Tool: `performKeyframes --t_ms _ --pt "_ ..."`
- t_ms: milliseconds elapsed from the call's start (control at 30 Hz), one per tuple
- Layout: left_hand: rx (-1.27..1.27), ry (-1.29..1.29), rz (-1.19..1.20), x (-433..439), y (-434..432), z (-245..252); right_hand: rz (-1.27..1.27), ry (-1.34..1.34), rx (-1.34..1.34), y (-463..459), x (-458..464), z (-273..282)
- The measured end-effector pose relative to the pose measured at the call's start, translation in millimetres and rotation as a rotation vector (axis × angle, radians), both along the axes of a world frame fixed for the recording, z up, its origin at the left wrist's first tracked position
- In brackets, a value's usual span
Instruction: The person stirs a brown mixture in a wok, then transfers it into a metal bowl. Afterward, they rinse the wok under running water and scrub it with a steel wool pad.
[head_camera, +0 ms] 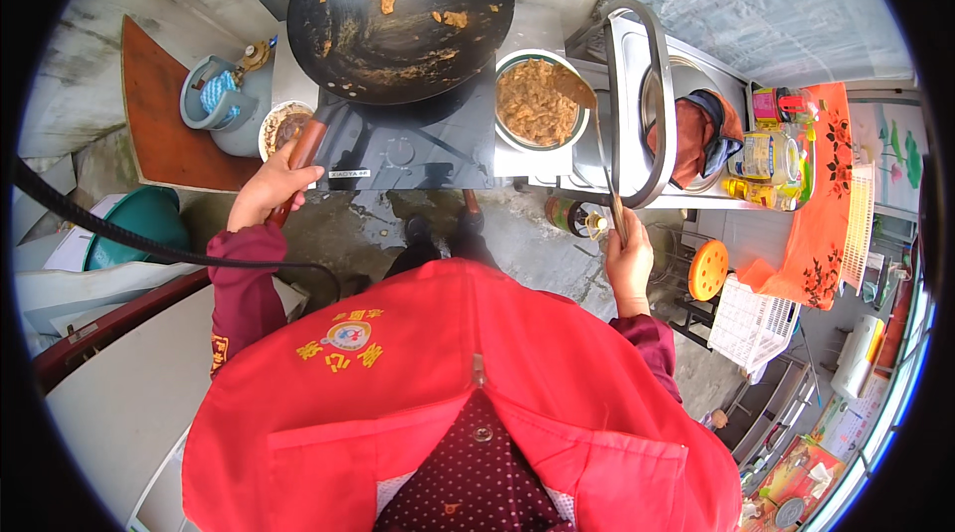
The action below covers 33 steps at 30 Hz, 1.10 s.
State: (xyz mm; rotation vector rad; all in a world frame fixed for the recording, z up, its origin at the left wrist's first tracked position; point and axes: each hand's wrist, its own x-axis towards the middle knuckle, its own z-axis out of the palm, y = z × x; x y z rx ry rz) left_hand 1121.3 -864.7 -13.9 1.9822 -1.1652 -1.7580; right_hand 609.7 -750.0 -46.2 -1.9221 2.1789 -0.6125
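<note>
My left hand [274,185] grips the wooden handle of a black wok [403,25], which is tilted over the gas stove [418,152]. Scraps of cooked food [388,4] and brown residue cling to the wok's inner surface. In my right hand [629,256] is a long-handled wok spatula [601,148]. Its blade rests at the right side of a bowl [507,138], over the cooked shredded food [539,103] that fills it. Close beside my left hand stands a smaller bowl [267,140] with dark and pale contents.
A gas cylinder [242,122] stands left of the stove. Right of the food bowl, a raised dark-edged frame [660,84] borders a metal surface with a brown cloth [697,133] and several jars [765,155]. A bottle [571,215] stands on the floor near my right hand.
</note>
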Motion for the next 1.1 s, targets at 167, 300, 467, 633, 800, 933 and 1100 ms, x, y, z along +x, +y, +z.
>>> performKeyframes --t_ms 167,300,467,633,800,933,1100 --pt "0.009 0.004 -0.012 -3 0 1 -0.289 -0.795 0.22 -4 -6 14" --pt "0.004 0.057 0.005 -9 4 7 -0.264 -0.941 0.302 -19 -5 57" --pt "0.008 0.139 0.04 -15 11 11 -0.136 -0.852 0.411 -78 8 112" --pt "0.044 0.278 0.045 -13 18 5 0.143 -0.574 0.584 -164 40 177" --pt "0.0 0.369 0.046 -8 22 -1 0.154 -0.121 0.753 -257 94 240" --pt "-0.007 0.449 0.048 -7 23 -2 0.276 0.181 0.862 -315 149 255" --pt "-0.01 0.462 0.074 -9 25 -2 0.328 -0.1 1.009 -337 203 209"
